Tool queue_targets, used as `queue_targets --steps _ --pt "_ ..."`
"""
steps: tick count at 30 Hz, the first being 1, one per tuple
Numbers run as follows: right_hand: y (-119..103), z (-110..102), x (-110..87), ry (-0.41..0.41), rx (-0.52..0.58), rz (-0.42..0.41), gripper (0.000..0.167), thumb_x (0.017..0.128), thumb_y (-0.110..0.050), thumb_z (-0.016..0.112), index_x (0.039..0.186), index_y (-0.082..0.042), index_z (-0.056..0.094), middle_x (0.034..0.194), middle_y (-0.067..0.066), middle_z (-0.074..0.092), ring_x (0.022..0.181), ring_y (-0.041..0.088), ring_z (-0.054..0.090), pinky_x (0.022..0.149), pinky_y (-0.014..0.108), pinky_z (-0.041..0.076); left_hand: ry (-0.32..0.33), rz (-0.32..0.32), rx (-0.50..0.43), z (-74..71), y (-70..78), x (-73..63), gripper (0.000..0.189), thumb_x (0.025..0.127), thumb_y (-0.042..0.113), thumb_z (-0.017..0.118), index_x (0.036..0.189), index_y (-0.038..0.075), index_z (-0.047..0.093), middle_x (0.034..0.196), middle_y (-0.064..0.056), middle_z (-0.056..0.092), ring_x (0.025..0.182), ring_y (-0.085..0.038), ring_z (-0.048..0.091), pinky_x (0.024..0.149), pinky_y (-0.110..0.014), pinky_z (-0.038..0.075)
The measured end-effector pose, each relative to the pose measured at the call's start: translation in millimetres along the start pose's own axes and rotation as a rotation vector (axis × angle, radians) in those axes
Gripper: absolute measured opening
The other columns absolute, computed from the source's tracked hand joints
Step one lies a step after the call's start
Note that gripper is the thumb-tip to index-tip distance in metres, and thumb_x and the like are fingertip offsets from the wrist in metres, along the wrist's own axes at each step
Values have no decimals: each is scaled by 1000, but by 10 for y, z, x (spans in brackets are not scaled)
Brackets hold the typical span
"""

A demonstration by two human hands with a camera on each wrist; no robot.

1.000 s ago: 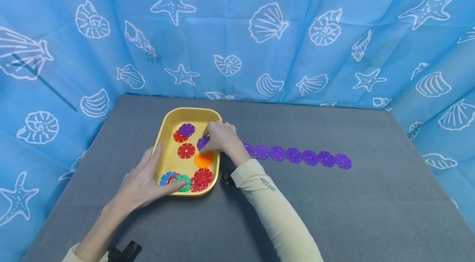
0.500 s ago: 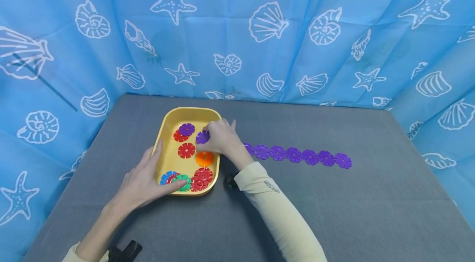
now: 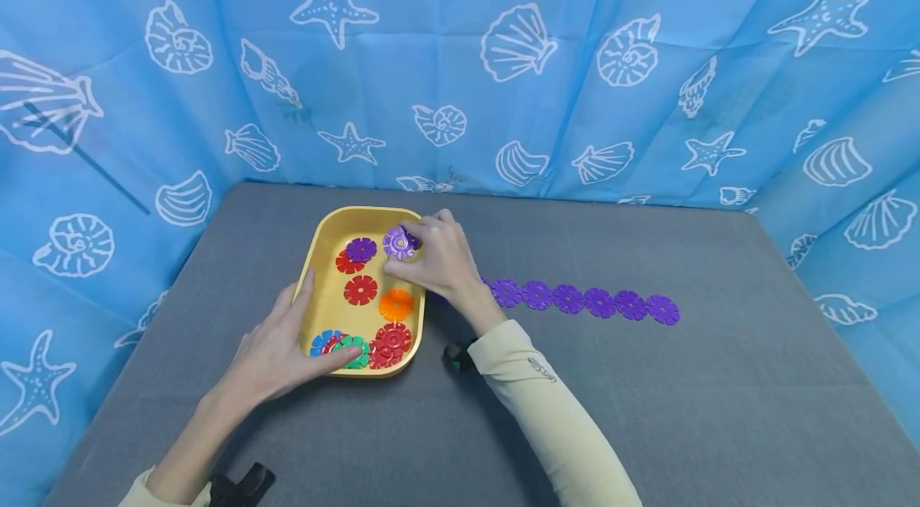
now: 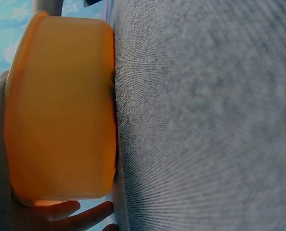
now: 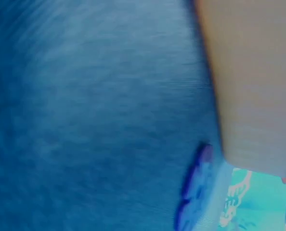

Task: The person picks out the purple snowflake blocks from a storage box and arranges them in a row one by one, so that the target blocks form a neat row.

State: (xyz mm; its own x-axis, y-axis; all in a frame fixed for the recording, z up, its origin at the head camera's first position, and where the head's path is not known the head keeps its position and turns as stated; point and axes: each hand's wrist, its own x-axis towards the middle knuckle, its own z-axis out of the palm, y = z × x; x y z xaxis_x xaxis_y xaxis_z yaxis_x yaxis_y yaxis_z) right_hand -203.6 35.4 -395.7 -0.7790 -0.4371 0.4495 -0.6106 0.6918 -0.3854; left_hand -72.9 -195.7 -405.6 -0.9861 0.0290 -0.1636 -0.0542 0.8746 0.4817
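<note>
In the head view, my left hand [image 3: 269,355] holds the near-left corner of a yellow plastic tray [image 3: 420,331], its thumb over the near rim. My right hand [image 3: 442,259] pinches a purple snowflake disc [image 3: 398,243] between thumb and fingers, over the tray's right side. Inside the tray lie another purple disc [image 3: 362,250], a red disc [image 3: 360,291], an orange disc [image 3: 396,305], a green disc [image 3: 354,352] and several more red and blue ones. The tray's outer wall [image 4: 61,110] fills much of the left wrist view; the fingers [image 4: 85,216] show below it.
A row of several purple snowflake discs [image 3: 568,299] lies on the grey table [image 3: 683,395], running right from behind my right wrist. Its left end is hidden. A blue curtain [image 3: 460,68] with shell prints hangs behind the table.
My right hand has lifted the purple disc and moved slightly up and to the right in the head view. The orange disc has shifted slightly inside the tray. The left hand stays put.
</note>
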Motion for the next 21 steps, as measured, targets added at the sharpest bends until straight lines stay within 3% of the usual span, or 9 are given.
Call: queue_targets --steps 5,10,21 --pt "39 -89 -20 -51 116 26 57 77 -35 86 122 -3 74 78 7 65 77 19 50 67 25 39 4 9 -3 -4 3 -1 130 75 81 67 166 17 0 160 -22 26 119 -38 54 88 -56 58" --pt "77 -180 -44 -100 175 40 57 78 -30 86 125 -1 72 79 7 63 74 17 52 64 22 40 4 3 -2 4 11 -2 131 75 81 68 166 17 0 160 -22 26 118 -37 54 86 -54 58" --pt "213 -435 -162 -106 223 39 57 77 -25 86 125 2 71 83 9 67 74 16 55 63 20 43 13 6 0 5 19 -8 131 74 79 69 166 18 -1 158 -22 28 120 -38 53 86 -54 59"
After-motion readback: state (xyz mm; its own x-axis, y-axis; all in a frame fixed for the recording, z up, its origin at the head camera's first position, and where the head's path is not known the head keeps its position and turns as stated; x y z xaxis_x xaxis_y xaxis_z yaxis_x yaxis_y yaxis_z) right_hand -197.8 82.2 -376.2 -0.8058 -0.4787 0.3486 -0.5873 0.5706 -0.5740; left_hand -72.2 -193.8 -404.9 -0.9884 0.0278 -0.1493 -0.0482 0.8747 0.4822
